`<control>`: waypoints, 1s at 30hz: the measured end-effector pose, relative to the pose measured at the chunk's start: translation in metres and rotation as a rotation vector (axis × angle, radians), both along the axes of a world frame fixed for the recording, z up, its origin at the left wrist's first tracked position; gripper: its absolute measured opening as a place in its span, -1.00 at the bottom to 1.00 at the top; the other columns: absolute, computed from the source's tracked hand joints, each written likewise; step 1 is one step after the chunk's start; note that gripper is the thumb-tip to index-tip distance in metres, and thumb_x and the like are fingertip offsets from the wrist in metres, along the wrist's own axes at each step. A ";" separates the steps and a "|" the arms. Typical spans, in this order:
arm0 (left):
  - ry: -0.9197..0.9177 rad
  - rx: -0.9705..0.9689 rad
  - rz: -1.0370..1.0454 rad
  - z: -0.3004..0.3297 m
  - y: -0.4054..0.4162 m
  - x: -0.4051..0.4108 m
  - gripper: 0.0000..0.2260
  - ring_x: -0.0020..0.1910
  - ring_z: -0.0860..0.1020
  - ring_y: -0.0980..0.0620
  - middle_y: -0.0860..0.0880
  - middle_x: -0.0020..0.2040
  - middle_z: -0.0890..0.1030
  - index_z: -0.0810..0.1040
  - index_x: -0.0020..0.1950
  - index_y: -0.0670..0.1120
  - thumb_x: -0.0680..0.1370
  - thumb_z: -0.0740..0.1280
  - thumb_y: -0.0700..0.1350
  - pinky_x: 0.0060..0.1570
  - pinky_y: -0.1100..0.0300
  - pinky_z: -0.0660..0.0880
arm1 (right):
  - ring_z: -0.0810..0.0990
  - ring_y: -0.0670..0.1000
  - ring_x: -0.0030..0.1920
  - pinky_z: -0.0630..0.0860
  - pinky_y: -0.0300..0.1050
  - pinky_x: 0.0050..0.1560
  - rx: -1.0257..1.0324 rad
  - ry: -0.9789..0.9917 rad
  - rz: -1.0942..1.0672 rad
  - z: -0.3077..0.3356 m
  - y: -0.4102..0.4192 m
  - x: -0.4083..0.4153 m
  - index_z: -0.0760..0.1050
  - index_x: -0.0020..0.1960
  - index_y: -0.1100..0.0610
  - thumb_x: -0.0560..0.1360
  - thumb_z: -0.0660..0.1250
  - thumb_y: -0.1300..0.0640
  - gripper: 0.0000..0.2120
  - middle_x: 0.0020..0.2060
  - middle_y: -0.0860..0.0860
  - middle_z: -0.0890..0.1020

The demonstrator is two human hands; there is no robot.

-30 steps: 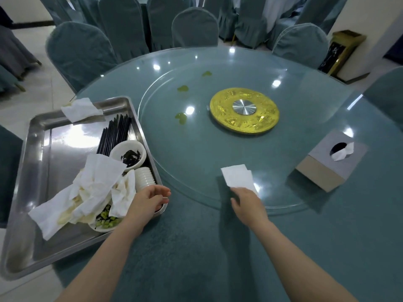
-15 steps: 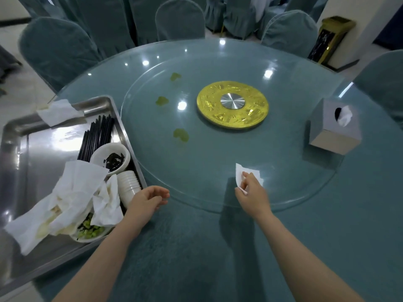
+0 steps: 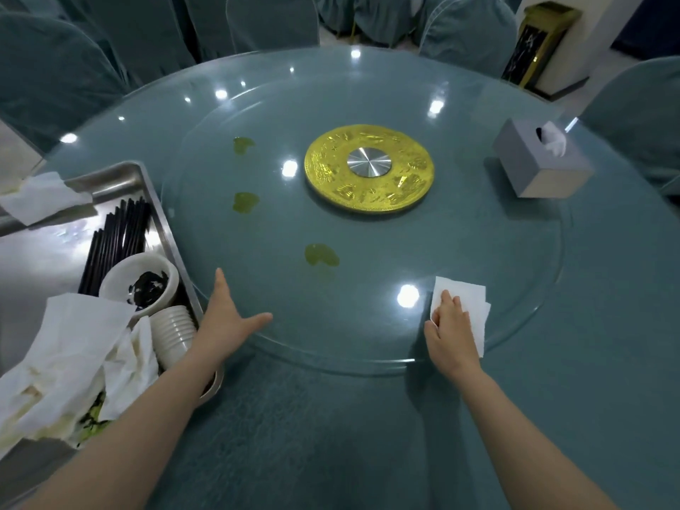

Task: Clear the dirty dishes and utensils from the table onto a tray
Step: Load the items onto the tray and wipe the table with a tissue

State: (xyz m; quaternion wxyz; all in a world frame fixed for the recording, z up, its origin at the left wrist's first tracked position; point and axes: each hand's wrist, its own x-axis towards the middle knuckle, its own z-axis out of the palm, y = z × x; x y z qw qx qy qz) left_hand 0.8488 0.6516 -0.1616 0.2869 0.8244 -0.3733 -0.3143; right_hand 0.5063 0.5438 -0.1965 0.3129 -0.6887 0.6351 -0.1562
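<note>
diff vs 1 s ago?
Left hand left the tray corner and now lies spread on the glass turntable. The turntable turned: tissue box went up and right, green spills shifted. Right hand still presses the napkin. Tray contents unchanged.

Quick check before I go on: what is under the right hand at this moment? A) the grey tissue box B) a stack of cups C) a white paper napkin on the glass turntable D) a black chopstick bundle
C: the right hand presses a white paper napkin flat on the glass turntable.
</note>
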 end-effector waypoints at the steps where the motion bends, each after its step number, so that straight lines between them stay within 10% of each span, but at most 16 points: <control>1: -0.085 0.074 -0.049 -0.003 -0.009 0.003 0.13 0.55 -0.02 -0.04 -0.08 0.59 -0.07 -0.26 0.56 -0.10 0.35 0.55 0.05 0.48 0.07 0.03 | 0.06 0.15 0.52 -0.05 0.08 0.52 -0.007 0.004 0.007 -0.002 -0.003 -0.001 0.31 -0.20 0.16 0.51 0.11 0.27 -0.88 0.30 0.24 0.41; 7: -0.469 0.468 -0.260 -0.019 -0.049 0.023 0.34 0.52 -0.31 -0.15 -0.20 0.53 -0.35 -0.37 0.51 -0.19 0.16 0.37 0.50 0.47 -0.13 -0.17 | -0.09 0.04 0.55 -0.21 -0.11 0.49 -0.047 0.026 0.145 -0.012 -0.013 0.008 0.35 -0.14 0.18 0.58 0.08 0.23 -0.86 0.53 0.06 0.12; 10: -0.482 0.571 -0.330 -0.023 -0.055 0.018 0.38 0.50 -0.37 -0.15 -0.18 0.50 -0.44 -0.47 0.47 -0.12 0.07 0.24 0.62 0.43 -0.22 -0.23 | 0.01 0.10 0.53 -0.17 -0.09 0.51 -0.027 0.024 0.241 -0.010 -0.015 0.020 0.31 0.23 0.34 0.60 0.07 0.20 -0.72 0.42 0.14 0.28; 21: -0.408 0.669 -0.323 -0.034 -0.054 -0.028 0.37 0.48 -0.40 -0.16 -0.15 0.45 -0.52 -0.57 0.41 -0.10 0.06 0.18 0.64 0.42 -0.28 -0.14 | -0.10 0.11 0.55 -0.17 -0.04 0.49 -0.074 0.082 0.392 -0.008 -0.080 0.094 0.29 0.33 0.32 0.64 0.07 0.09 -0.63 0.55 0.14 0.04; 30: -0.448 0.667 -0.323 -0.035 -0.055 -0.030 0.36 0.49 -0.37 -0.18 -0.16 0.47 -0.49 -0.55 0.42 -0.11 0.07 0.19 0.64 0.43 -0.28 -0.12 | 0.00 0.07 0.53 -0.09 -0.08 0.49 -0.083 0.035 0.591 -0.008 -0.080 0.135 0.17 0.45 0.31 0.62 0.07 0.11 -0.54 0.41 0.13 0.33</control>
